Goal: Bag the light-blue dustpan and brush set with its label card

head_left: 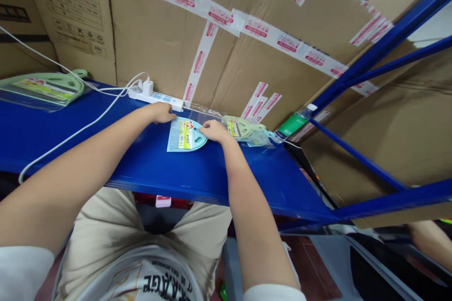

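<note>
A light blue dustpan [174, 137] lies on the blue shelf, with a small brush and a yellow-and-white label card on it. My left hand [162, 113] is curled closed at its upper left corner, fingertips against the edge. On the other side, my right hand [214, 130] pinches the dustpan at its rounded handle end. Just right of that hand sit a pale green dustpan [243, 128] in clear plastic and a bluish bagged one [260, 138], partly overlapping. A larger green dustpan [72, 85] in a plastic bag lies at the far left.
A white power strip [155, 99] with a plugged-in adapter stands along the cardboard wall [151, 33]; its white cable [70, 143] loops over the blue shelf [148, 164]. A green-labelled bottle [294, 124] leans near the blue frame at right. Another person's arm [432, 244] shows at lower right.
</note>
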`<state>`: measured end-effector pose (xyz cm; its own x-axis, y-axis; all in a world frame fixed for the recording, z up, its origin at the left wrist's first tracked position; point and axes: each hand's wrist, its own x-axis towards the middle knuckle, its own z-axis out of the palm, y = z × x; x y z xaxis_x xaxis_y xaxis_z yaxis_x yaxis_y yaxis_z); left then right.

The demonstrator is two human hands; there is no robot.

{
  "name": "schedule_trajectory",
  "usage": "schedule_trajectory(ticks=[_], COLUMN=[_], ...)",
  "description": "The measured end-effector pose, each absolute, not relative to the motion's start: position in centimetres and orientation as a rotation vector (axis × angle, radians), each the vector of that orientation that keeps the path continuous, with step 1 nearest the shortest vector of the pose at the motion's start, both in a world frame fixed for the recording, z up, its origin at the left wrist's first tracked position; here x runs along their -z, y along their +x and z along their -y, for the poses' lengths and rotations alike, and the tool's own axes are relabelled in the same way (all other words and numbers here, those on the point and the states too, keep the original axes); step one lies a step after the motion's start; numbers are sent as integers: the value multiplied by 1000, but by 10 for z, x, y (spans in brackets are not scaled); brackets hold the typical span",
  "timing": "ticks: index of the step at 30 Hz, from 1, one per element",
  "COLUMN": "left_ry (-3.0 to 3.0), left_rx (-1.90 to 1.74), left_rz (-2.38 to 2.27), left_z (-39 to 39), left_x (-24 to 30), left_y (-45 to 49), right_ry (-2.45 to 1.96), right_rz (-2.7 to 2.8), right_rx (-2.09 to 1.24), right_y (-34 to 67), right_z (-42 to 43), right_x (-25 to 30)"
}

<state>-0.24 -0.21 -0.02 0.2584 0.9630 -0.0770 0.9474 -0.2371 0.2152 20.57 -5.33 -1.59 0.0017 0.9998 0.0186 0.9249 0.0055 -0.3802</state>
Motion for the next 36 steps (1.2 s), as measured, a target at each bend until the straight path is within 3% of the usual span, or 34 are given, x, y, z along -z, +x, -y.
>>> schedule_trajectory(ticks=[11,21,36], left_ry=[1927,1262,1237], left_rx=[-410,-637,-802], left_rz=[-1742,-1173,-1225], left_z=[-2,13,26], left_x=[1,4,4], left_y=[-4,18,29], right_ry=[-1936,-1929,-1828], right_rz=[1920,1728,1485], right_rx=[-469,-255,-376], right_y=[211,212,219], right_z=[48,46,46], right_x=[18,13,7])
